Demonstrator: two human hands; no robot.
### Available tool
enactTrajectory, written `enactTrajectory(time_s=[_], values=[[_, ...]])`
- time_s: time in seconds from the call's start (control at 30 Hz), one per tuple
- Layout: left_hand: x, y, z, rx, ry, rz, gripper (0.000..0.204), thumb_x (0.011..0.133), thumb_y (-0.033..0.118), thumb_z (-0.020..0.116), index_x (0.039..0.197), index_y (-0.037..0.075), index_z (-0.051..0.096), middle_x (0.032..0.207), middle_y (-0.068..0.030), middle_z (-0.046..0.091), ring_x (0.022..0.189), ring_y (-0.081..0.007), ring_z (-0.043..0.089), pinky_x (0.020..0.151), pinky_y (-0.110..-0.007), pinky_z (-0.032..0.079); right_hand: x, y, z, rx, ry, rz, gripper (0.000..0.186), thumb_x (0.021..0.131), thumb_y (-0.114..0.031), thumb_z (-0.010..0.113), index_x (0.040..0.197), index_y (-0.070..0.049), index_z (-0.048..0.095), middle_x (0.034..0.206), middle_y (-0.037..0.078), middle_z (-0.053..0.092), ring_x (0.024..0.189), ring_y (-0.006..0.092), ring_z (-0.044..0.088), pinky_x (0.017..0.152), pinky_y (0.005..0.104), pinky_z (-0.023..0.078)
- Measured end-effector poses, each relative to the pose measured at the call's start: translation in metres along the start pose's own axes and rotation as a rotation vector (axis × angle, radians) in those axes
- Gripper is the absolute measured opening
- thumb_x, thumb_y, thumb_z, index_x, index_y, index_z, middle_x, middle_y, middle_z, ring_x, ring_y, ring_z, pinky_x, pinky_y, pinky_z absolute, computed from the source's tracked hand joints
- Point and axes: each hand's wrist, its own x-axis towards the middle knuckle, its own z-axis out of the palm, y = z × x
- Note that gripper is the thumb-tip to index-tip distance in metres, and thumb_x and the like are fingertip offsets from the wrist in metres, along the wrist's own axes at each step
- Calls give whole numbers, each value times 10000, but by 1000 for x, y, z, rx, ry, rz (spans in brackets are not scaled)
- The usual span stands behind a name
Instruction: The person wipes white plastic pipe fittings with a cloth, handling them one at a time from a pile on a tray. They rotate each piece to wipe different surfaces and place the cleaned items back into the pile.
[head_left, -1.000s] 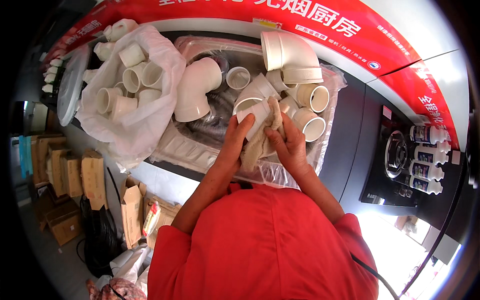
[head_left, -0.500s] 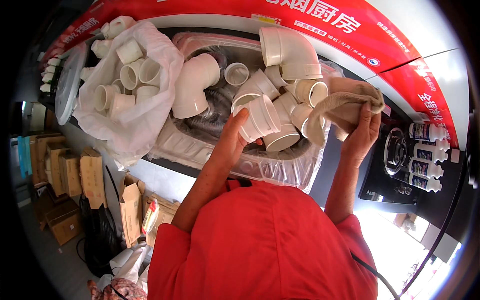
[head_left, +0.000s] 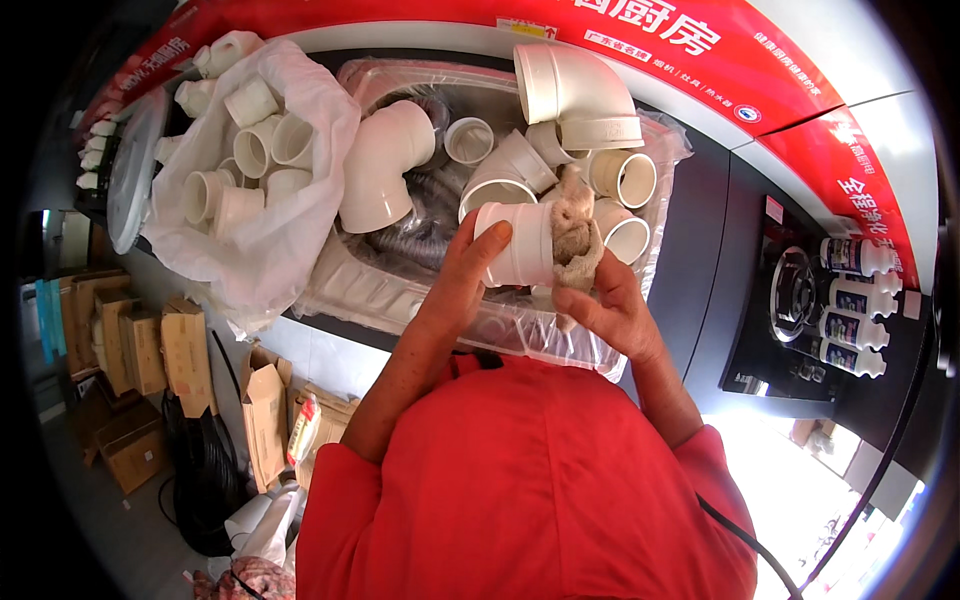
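A white pipe coupling is gripped by my left hand, its thumb lying over the outside. My right hand pinches a beige cloth and presses it against the coupling's right-hand open end, so that the rim there is covered. Both hands are above the front rim of a plastic-wrapped sink. Just behind them lie a white pipe fitting and more short white fittings. A large white elbow rests to the left, and another pipe elbow stands at the back.
On the left, a white plastic bag holds several pipe fittings. A black gas hob with several white bottles is at the right. Cardboard boxes stand on the floor at lower left, and a red-and-white printed panel runs behind the counter.
My right hand has brought the cloth leftward and down, from beyond the fittings onto the coupling's open end. The coupling has turned slightly in my left hand, which stays nearly in place.
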Motion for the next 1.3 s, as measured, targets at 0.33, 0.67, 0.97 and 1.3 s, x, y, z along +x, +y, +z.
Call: enactTrajectory(time_s=[0.33, 0.67, 0.97, 1.3], values=[[0, -5, 1, 184, -91, -166, 483, 848, 298, 619, 1229, 53, 453, 1107, -52, 533, 1020, -122, 495, 891, -281, 397, 7, 16, -7, -139, -327, 159, 411, 792, -104, 647, 1168, 3, 521, 1012, 63, 621, 893, 127, 582, 796, 277, 471], [4, 9, -8, 580, -268, 471, 733, 784, 331, 680, 1374, 61, 338, 1255, -85, 419, 1143, -180, 416, 958, -307, 353, 15, 12, 18, 709, 133, 318, 608, 755, -159, 632, 1284, 24, 397, 1131, 119, 567, 1018, 217, 578, 872, 331, 469], [-5, 11, 12, 60, -112, 78, 524, 896, 316, 557, 1325, 60, 399, 1153, -60, 510, 1057, -148, 497, 918, -275, 386, 5, 15, 18, -241, -117, -2, 515, 769, -128, 653, 1226, 3, 454, 1050, 113, 595, 928, 204, 592, 804, 331, 476], [4, -15, -21, -132, -131, -32, 630, 897, 330, 563, 1382, 19, 308, 1292, -80, 473, 1149, -194, 488, 965, -335, 381, 16, 37, 19, 133, 77, 122, 364, 800, -110, 610, 1138, 4, 534, 973, 119, 616, 838, 223, 601, 734, 313, 477]])
